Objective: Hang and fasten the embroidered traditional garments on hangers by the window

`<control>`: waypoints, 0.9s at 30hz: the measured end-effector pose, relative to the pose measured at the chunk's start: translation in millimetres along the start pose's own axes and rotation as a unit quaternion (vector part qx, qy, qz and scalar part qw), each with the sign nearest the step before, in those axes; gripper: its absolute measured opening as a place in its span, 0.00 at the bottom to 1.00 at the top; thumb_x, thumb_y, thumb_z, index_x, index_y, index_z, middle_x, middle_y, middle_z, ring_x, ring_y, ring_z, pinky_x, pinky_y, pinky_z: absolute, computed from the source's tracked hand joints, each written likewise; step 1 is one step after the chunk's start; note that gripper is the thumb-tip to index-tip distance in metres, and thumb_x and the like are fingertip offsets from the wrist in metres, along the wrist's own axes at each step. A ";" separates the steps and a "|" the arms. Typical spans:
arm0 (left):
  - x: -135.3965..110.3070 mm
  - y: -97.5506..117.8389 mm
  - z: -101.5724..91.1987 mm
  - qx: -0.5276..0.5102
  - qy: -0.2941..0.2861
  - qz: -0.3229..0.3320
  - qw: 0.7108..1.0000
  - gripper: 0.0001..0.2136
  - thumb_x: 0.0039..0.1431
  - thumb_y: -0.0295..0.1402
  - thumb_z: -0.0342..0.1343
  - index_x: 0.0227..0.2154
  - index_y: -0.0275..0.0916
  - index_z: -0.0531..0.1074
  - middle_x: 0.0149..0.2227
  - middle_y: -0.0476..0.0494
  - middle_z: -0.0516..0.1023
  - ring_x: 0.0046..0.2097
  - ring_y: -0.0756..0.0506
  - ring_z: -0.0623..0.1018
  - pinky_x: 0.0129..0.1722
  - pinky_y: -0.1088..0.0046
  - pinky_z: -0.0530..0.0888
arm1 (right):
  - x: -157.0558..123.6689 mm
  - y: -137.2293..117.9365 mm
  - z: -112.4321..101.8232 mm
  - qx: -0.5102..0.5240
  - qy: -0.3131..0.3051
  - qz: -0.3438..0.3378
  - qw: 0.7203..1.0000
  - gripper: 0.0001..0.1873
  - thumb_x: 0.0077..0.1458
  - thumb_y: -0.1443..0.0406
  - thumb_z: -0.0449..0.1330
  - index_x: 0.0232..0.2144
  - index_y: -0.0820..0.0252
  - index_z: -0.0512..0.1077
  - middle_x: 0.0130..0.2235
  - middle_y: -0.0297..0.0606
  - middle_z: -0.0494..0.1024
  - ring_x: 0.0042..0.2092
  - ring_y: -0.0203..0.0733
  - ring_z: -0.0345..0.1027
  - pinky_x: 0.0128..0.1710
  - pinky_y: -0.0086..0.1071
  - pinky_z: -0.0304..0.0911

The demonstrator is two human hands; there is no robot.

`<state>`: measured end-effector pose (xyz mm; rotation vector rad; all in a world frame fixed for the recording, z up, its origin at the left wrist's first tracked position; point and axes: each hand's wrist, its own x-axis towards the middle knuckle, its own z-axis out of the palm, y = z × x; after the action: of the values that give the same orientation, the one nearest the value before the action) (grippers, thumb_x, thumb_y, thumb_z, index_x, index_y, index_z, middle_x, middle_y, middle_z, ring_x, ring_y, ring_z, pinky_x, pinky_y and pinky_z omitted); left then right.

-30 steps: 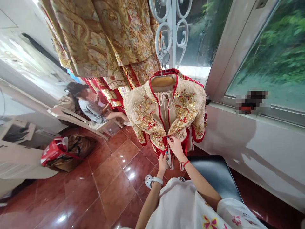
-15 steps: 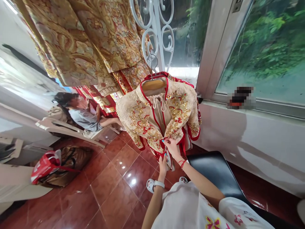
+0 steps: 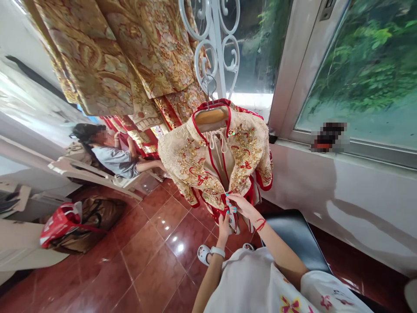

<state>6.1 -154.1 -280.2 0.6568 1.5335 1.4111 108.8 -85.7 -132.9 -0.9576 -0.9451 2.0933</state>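
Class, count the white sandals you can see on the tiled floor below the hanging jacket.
2: one white sandal left of the left hand's wrist, and a second sandal partly hidden behind the white clothing, under the right hand. More may be hidden.

Cream jacket (image 3: 213,163), red-trimmed with gold embroidery, hangs open-fronted on a seemingly wooden hanger (image 3: 211,115).

Gold brocade garments (image 3: 130,56) hang thick across the top left, with a white scrolled window grille (image 3: 215,48) just beside them. Off to the left, a seated person (image 3: 110,156) in a grey top leans over red fabric on a pale chair (image 3: 81,171). Down on the glossy red floor tiles (image 3: 153,261), a red-and-white bag (image 3: 60,221) rests against a brown bag (image 3: 100,213). A black stool (image 3: 293,234) stands under the white windowsill (image 3: 342,148); green foliage (image 3: 368,61) fills the glass.
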 end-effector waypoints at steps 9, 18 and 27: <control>9.7 10.2 7.6 0.071 0.018 -0.015 0.997 0.23 0.46 0.54 0.63 0.18 0.41 0.62 0.18 0.52 0.65 0.24 0.50 0.66 0.30 0.72 0.65 | 3.9 -86.1 39.9 -0.034 0.043 -0.117 0.992 0.22 0.37 0.50 0.68 0.17 0.59 0.64 0.17 0.26 0.60 0.17 0.25 0.45 0.16 0.26 0.38; -9.4 83.8 0.7 0.230 0.106 0.161 0.954 0.13 0.45 0.36 0.66 0.31 0.44 0.67 0.28 0.50 0.71 0.30 0.45 0.70 0.34 0.71 0.62 | 5.2 -45.0 22.0 -0.115 0.029 -0.098 0.988 0.23 0.44 0.46 0.60 0.17 0.58 0.61 0.17 0.27 0.57 0.18 0.28 0.43 0.18 0.26 0.36; 63.6 150.9 51.0 0.236 0.135 0.257 0.927 0.11 0.47 0.21 0.56 0.22 0.43 0.61 0.22 0.50 0.65 0.27 0.46 0.66 0.32 0.71 0.60 | 17.0 -52.1 15.8 -0.168 0.008 -0.081 0.982 0.21 0.43 0.49 0.60 0.16 0.58 0.62 0.17 0.27 0.56 0.20 0.28 0.44 0.18 0.26 0.37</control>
<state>-6.1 -45.2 -148.3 1.2731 2.0515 1.5643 99.9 -50.0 -89.2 -1.0221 -1.3512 1.8202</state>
